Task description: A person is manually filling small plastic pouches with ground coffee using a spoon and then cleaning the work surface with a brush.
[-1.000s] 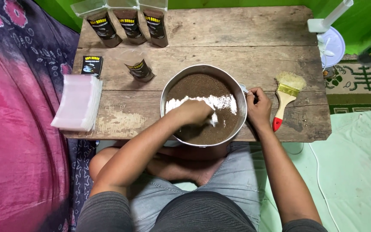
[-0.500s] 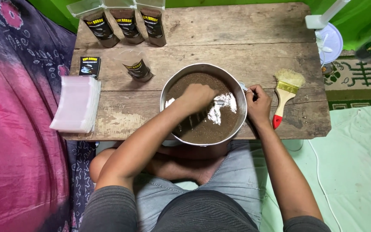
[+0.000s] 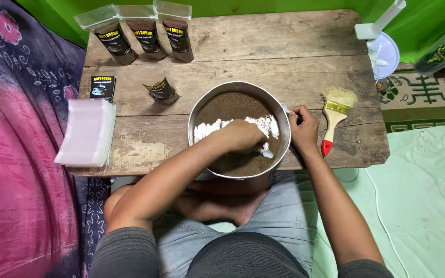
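The person sits cross-legged at a low wooden table (image 3: 294, 46). A round metal pan (image 3: 198, 108) stands at the table's near edge, directly in front of the person. It holds dark brown powder (image 3: 233, 105) with a band of white powder (image 3: 207, 127) lying across it.

The left hand (image 3: 240, 135) is inside the pan, fingers clenched around a small light-coloured utensil (image 3: 265, 152) whose tip rests in the powder near the pan's right wall. The right hand (image 3: 302, 127) grips the pan's rim on the right side, fingers curled over the edge.

Just right of that hand lies a paintbrush (image 3: 333, 116) with a red-tipped wooden handle. A stack of clear plastic bags (image 3: 84, 133) lies at the table's left edge. Three filled pouches (image 3: 145, 33) stand in a row along the far left edge. A fourth pouch (image 3: 158, 85) and a small black box (image 3: 102, 86) lie between that row and the pan.
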